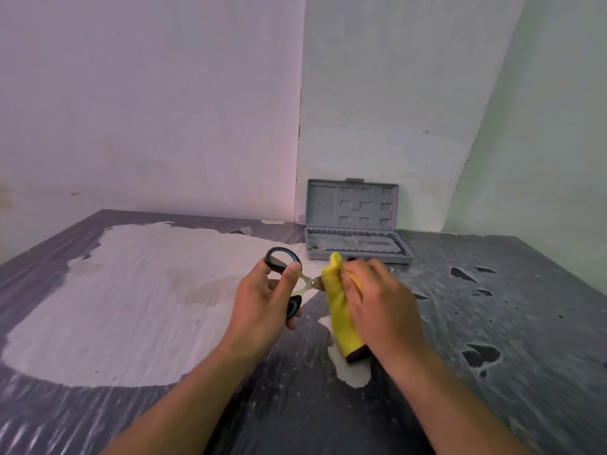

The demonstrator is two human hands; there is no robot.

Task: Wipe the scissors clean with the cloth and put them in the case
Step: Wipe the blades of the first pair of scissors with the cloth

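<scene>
Two walls (164, 110) meet in a corner behind the tabletop (492, 339), both plain and pale with scuffs and faint stains. The tabletop's dark covering is worn away in a large pale patch (131, 307) on the left and pitted with small dark holes on the right. An open grey case (356, 224) sits in the corner, its lid upright against the wall, its tray lying flat. Above the tabletop, near the case, the left hand (262, 307) grips the black-and-blue handles of the scissors (289, 280), thumb through one loop, fingers curled round the other. The right hand (377, 300) holds a yellow cloth (338, 310) wrapped over the blades, fingers closed on it; the blades are hidden beyond the pivot.
</scene>
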